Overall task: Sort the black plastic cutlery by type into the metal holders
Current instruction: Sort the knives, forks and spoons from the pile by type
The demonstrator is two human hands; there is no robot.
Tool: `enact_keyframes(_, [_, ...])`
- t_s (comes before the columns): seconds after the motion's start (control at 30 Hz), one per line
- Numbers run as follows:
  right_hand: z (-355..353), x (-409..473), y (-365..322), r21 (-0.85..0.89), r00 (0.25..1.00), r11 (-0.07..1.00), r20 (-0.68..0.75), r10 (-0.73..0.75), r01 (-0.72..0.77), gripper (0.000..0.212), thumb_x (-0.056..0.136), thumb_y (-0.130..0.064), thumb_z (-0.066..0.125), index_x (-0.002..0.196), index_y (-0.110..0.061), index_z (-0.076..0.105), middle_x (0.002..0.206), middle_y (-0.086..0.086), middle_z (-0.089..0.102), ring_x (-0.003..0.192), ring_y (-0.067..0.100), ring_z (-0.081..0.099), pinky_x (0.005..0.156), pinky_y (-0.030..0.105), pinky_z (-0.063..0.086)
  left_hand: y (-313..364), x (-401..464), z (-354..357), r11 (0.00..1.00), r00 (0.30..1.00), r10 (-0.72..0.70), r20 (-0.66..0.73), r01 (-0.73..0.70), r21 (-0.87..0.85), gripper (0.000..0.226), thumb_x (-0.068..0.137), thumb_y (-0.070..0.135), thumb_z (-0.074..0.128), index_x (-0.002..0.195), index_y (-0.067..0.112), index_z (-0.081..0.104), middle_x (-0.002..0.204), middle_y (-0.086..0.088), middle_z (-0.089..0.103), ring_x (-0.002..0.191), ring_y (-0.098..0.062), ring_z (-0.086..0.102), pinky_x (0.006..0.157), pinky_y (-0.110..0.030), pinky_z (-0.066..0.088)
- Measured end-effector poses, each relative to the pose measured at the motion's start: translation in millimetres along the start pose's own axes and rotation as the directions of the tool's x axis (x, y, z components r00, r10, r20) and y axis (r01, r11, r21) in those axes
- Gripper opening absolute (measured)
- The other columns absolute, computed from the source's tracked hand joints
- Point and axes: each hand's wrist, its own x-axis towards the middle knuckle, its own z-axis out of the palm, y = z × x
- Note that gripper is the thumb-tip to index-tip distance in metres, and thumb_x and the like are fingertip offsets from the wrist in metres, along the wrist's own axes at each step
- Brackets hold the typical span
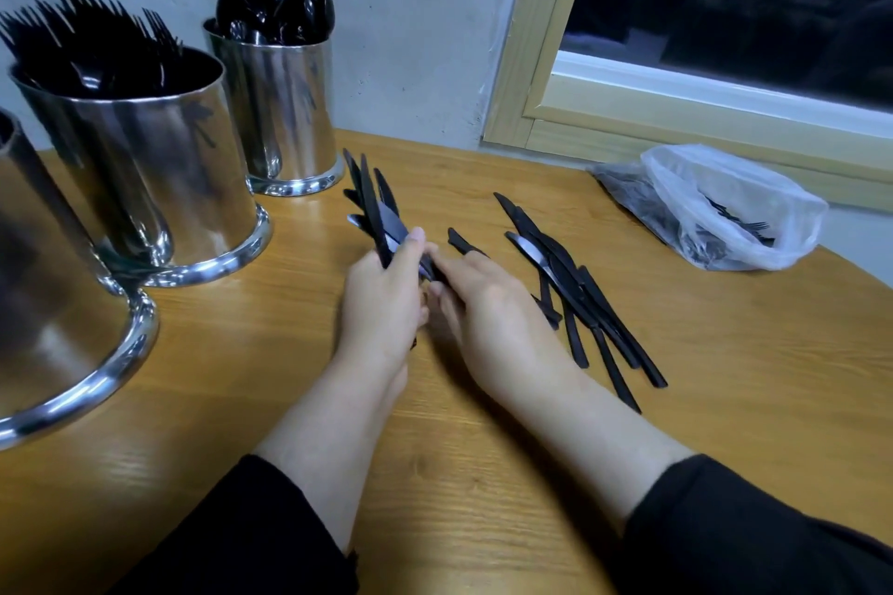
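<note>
A person sits at a light-brown wooden table (483, 473), both forearms in black sleeves (754, 531) reaching fwd. The left hand (381, 300) grips a fanned bunch of black plastic knives (374, 208), fingers and thumb curled round the handles, blades pointing up and away toward the table's far edge. The right hand (488, 309) sits just beside the left, touching it; its fingertips are at the base of the same bunch and a single black knife (461, 242) pokes out past its index finger. Whether the right hand actually pinches that knife can't be told.

Right of the hands, a loose pile of black plastic knives (580, 290) lies flat on the table, blades toward the far edge, handles toward the near edge.

Along the table's left edge stand 3 shiny round metal holders. The far one (290, 111), near the wall, holds black plastic spoons (275, 10), bowls up. The middle one (159, 169) holds black plastic forks (87, 39), tines up. The nearest one (53, 295) is partly cut off by the frame; its contents aren't visible.

At the far right edge, below a wood-framed window (628, 121), lies a crumpled clear plastic bag (715, 203) w/ some black cutlery inside
</note>
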Motion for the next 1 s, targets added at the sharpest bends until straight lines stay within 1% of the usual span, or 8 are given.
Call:
enact_keyframes(0.2, [-24, 4, 32, -0.051, 0.974, 0.977, -0.106, 0.201, -0.207, 0.034, 0.103, -0.032, 0.052, 0.129, -0.013, 0.064, 0.122, 0.001, 0.062, 0.108, 0.012, 0.058, 0.093, 0.022, 0.043, 7, 0, -3, 0.992, 0.982, 0.099, -0.159, -0.086, 0.091, 0.040, 0.104, 0.041, 0.051, 0.068, 0.025, 0.059, 0.058, 0.005, 0.057, 0.059, -0.018, 0.056, 0.067, -0.036, 0.045])
enact_keyframes(0.3, [-35, 12, 58, -0.184, 0.929, 0.914, 0.017, 0.370, -0.361, 0.037, 0.097, -0.040, 0.062, 0.122, -0.014, 0.067, 0.117, 0.001, 0.062, 0.106, 0.016, 0.059, 0.086, 0.023, 0.044, 16, -3, -2, 0.982, 0.970, 0.188, -0.158, -0.181, 0.054, 0.036, 0.110, 0.037, 0.040, 0.083, 0.018, 0.054, 0.066, 0.005, 0.068, 0.072, -0.020, 0.073, 0.067, -0.033, 0.052])
enact_keyframes(0.43, [-33, 23, 62, -0.291, 0.856, 0.862, 0.197, 0.478, -0.414, 0.036, 0.092, -0.042, 0.068, 0.118, -0.017, 0.070, 0.109, 0.000, 0.069, 0.100, 0.018, 0.063, 0.088, 0.033, 0.054, 12, -2, -5, 0.943, 0.942, 0.318, -0.110, -0.303, 0.137, 0.022, 0.108, 0.039, 0.047, 0.094, 0.024, 0.055, 0.060, 0.014, 0.054, 0.055, -0.013, 0.057, 0.066, -0.040, 0.059])
enact_keyframes(0.6, [-30, 35, 59, -0.335, 0.851, 0.856, 0.220, 0.477, -0.393, 0.019, 0.095, -0.031, 0.067, 0.101, -0.015, 0.073, 0.087, -0.002, 0.067, 0.080, 0.015, 0.062, 0.071, 0.029, 0.053, -6, 4, -5, 0.921, 0.983, 0.168, 0.076, -0.184, 0.343, 0.024, 0.099, 0.050, 0.060, 0.091, 0.028, 0.066, 0.059, 0.017, 0.057, 0.062, -0.017, 0.056, 0.064, -0.043, 0.054])
enact_keyframes(0.7, [-27, 44, 54, -0.497, 0.845, 0.816, 0.264, 0.464, -0.293, 0.024, 0.096, -0.034, 0.063, 0.083, -0.012, 0.064, 0.072, -0.001, 0.056, 0.065, 0.014, 0.054, 0.058, 0.028, 0.045, -7, 5, -6, 0.936, 0.990, 0.133, 0.044, -0.140, 0.322, 0.031, 0.095, 0.053, 0.061, 0.089, 0.024, 0.069, 0.059, 0.016, 0.057, 0.062, -0.018, 0.054, 0.066, -0.041, 0.048])
enact_keyframes(0.77, [-25, 47, 53, -0.544, 0.864, 0.808, 0.268, 0.425, -0.229, 0.020, 0.098, -0.032, 0.059, 0.090, -0.013, 0.064, 0.069, -0.003, 0.050, 0.063, 0.015, 0.053, 0.057, 0.029, 0.044, -6, 6, -7, 0.958, 0.996, 0.090, 0.013, -0.090, 0.273, 0.031, 0.090, 0.055, 0.065, 0.090, 0.025, 0.071, 0.059, 0.015, 0.056, 0.061, -0.018, 0.054, 0.065, -0.041, 0.047])
enact_keyframes(0.9, [-32, 39, 49, -0.333, 0.893, 0.882, 0.192, 0.408, -0.332, 0.021, 0.095, -0.033, 0.063, 0.097, -0.013, 0.066, 0.080, 0.001, 0.062, 0.073, 0.018, 0.061, 0.064, 0.032, 0.052, -1, 2, -4, 0.987, 0.999, 0.039, 0.012, -0.040, 0.154, 0.028, 0.100, 0.042, 0.064, 0.096, 0.016, 0.073, 0.056, 0.009, 0.045, 0.050, -0.015, 0.043, 0.055, -0.032, 0.038])
enact_keyframes(1.0, [-34, 18, 25, -0.068, 0.966, 0.967, 0.068, 0.249, -0.244, 0.015, 0.099, -0.027, 0.054, 0.097, -0.015, 0.063, 0.082, -0.001, 0.064, 0.074, 0.014, 0.060, 0.065, 0.029, 0.047, 0, -2, -1, 0.994, 0.998, 0.028, 0.053, -0.034, 0.108, 0.032, 0.097, 0.043, 0.069, 0.073, 0.022, 0.065, 0.056, 0.005, 0.038, 0.051, -0.016, 0.036, 0.053, -0.031, 0.033])
